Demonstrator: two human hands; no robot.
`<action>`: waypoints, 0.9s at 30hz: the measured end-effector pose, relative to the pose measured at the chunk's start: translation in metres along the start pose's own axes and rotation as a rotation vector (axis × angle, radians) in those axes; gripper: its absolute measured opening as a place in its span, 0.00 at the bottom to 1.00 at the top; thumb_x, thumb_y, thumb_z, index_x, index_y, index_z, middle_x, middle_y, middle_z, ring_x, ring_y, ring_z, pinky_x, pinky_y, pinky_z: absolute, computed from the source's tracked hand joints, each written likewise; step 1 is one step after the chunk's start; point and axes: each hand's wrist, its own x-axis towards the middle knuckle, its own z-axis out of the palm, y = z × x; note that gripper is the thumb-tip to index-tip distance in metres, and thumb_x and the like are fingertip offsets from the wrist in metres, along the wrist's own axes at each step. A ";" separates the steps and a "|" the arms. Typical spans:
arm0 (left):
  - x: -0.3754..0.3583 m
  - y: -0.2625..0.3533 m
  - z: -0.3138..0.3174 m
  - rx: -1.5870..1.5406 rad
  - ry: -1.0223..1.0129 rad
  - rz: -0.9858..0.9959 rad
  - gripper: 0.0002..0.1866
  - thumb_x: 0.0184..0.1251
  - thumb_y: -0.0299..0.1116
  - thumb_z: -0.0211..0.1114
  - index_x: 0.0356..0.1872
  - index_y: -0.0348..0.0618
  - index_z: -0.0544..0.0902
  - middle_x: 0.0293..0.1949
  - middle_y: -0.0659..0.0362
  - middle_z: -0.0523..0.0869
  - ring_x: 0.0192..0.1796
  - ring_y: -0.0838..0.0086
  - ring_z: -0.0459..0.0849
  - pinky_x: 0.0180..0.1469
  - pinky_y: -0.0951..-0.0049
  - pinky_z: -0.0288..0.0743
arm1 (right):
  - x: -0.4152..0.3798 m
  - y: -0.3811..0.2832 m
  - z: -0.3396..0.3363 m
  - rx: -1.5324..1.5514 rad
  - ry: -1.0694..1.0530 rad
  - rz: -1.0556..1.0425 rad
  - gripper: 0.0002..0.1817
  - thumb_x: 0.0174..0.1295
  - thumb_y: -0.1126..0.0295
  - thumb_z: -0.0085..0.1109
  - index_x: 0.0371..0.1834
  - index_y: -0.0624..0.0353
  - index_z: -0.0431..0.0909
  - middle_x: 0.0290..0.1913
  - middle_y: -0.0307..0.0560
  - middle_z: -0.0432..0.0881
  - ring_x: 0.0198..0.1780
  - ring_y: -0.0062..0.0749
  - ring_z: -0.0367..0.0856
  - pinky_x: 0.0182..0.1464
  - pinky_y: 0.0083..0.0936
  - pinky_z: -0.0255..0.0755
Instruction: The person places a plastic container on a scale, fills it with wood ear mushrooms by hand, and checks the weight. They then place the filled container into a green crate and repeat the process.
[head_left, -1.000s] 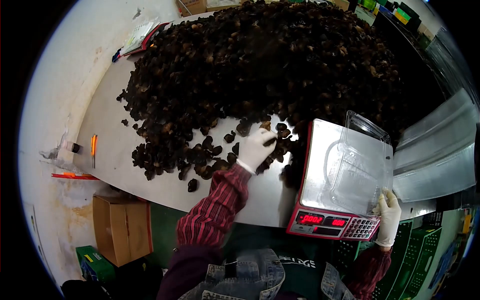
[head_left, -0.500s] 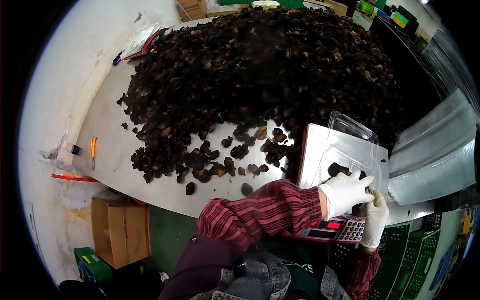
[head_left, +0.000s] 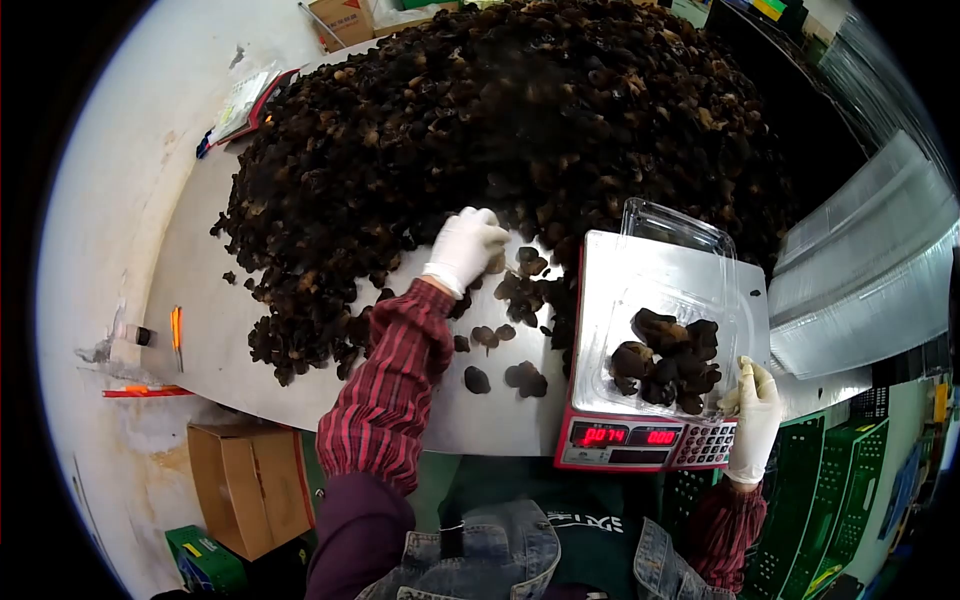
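right grip (head_left: 755, 425) is pinching the near right corner of the clear tray (head_left: 690, 295), probably to keep it steady on the scale (head_left: 566, 445). left grip (head_left: 465, 250) is curled at the near edge of the dark pile (head_left: 500, 120); can't tell from here whether it's clenched on a piece. the scale sits right of the loose pieces (head_left: 525, 379) on the surface (head_left: 500, 425), seemingly for a short reach. and look, a cluster (head_left: 665, 375) lies in the tray now! half a second ago the left grip was over there; now it's back at the pile. display's changed too: minus 0.002 earlier, 0.074 now.
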 end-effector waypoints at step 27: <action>-0.104 -0.023 -0.052 -0.130 0.111 -0.167 0.23 0.60 0.34 0.68 0.59 0.53 0.81 0.61 0.51 0.78 0.63 0.56 0.74 0.64 0.62 0.69 | -0.001 0.014 -0.023 -0.007 0.197 -0.081 0.13 0.71 0.67 0.55 0.49 0.65 0.81 0.19 0.33 0.74 0.20 0.12 0.67 0.24 0.13 0.59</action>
